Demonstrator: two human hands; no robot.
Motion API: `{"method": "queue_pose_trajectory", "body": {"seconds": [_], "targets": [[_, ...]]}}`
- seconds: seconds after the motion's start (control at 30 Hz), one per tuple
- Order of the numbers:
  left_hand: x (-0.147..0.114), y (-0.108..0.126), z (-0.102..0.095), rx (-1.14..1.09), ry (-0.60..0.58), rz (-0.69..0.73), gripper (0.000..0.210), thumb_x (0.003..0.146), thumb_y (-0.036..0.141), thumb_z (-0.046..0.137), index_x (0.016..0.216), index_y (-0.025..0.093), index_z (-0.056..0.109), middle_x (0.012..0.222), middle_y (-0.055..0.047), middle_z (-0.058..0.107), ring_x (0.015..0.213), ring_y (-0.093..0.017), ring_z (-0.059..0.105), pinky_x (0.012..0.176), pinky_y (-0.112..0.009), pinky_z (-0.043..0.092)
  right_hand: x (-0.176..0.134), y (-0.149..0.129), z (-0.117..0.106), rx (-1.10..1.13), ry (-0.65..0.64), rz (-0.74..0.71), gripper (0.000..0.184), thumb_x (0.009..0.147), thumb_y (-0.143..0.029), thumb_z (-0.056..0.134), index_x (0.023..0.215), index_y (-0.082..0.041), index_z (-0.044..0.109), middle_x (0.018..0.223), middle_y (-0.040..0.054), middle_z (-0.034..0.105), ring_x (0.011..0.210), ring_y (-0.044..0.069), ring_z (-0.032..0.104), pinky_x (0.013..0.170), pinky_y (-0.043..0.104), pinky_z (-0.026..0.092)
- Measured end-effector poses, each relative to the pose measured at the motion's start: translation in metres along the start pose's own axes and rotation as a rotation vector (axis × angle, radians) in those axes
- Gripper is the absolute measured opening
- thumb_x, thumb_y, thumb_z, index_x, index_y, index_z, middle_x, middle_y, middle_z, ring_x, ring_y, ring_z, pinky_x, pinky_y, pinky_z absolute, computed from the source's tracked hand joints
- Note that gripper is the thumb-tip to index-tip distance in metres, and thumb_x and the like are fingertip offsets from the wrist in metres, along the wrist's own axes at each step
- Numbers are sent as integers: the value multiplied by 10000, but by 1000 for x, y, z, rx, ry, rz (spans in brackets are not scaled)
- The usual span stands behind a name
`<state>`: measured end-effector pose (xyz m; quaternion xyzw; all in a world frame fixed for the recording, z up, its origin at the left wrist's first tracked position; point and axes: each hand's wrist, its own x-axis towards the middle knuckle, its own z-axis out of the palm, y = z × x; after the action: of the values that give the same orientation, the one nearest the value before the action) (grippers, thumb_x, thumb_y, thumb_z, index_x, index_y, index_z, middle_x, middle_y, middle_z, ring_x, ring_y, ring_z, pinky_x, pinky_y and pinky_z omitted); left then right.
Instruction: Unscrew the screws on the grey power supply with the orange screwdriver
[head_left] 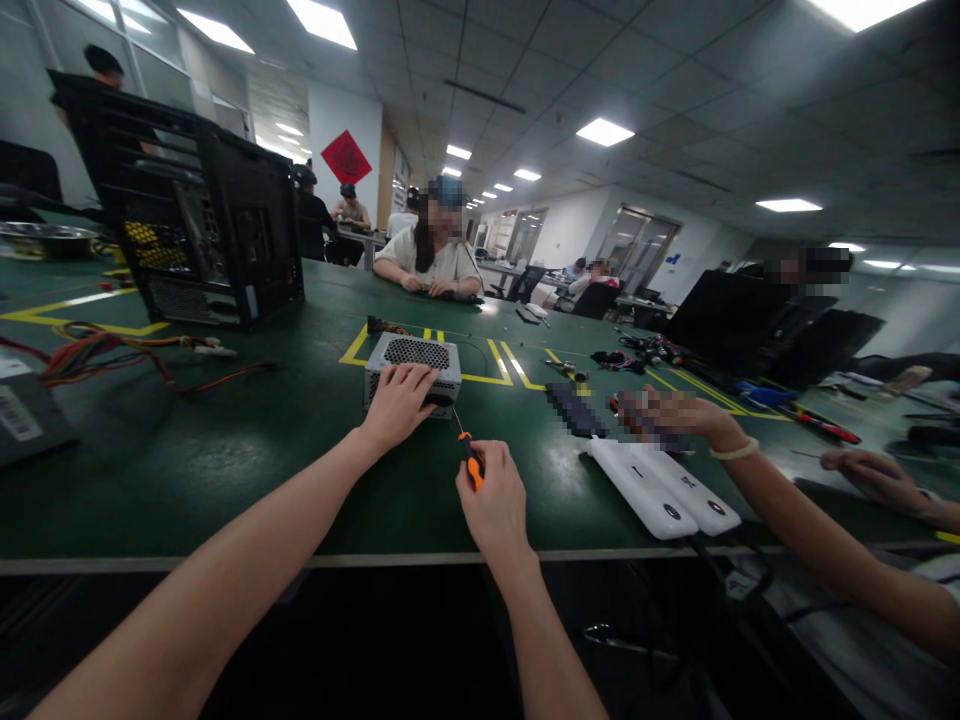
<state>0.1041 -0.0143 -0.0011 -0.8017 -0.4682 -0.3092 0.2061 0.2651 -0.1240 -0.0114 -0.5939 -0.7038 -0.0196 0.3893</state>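
Note:
A grey metal computer power supply with a perforated top stands on the green table. My left hand grips its near side, fingers over the top edge and thumb along the front. In my right hand is an orange and black screwdriver, fingers wrapped round its handle. Its thin shaft points up and away, and the tip is close to the power supply's lower front right corner. Whether the tip sits in a screw is too small to tell.
On the left are a black computer case, loose cables and another grey metal box. Two white devices lie to the right, beside a co-worker's outstretched hand. Another person sits across the table.

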Motion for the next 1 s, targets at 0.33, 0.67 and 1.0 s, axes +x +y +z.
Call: {"method": "queue_pose_trajectory", "body": {"seconds": [0.33, 0.67, 1.0], "targets": [[0, 2, -1, -13, -7, -16, 436, 809, 302, 505, 1227, 197, 438, 1194, -94, 505, 1109, -266, 390, 924, -415, 277, 2, 0, -2, -121, -113, 185, 177, 876, -324, 379, 898, -189, 491, 733, 28, 625, 624, 182, 614, 521, 252, 342], [0, 2, 3, -7, 35, -5, 453, 791, 279, 525, 1225, 180, 441, 1171, -101, 521, 1088, -276, 407, 894, -424, 295, 5, -7, 0, -244, -175, 194, 226, 900, -254, 316, 821, -175, 513, 786, 52, 619, 695, 186, 626, 544, 256, 366], [-1, 2, 4, 34, 41, -6, 440, 797, 293, 519, 1213, 171, 444, 1171, -99, 513, 1078, -272, 407, 881, -416, 306, 4, -6, 6, -210, -61, 128, 85, 810, -157, 452, 893, -163, 470, 934, 75, 541, 727, 175, 610, 549, 256, 419]]}}
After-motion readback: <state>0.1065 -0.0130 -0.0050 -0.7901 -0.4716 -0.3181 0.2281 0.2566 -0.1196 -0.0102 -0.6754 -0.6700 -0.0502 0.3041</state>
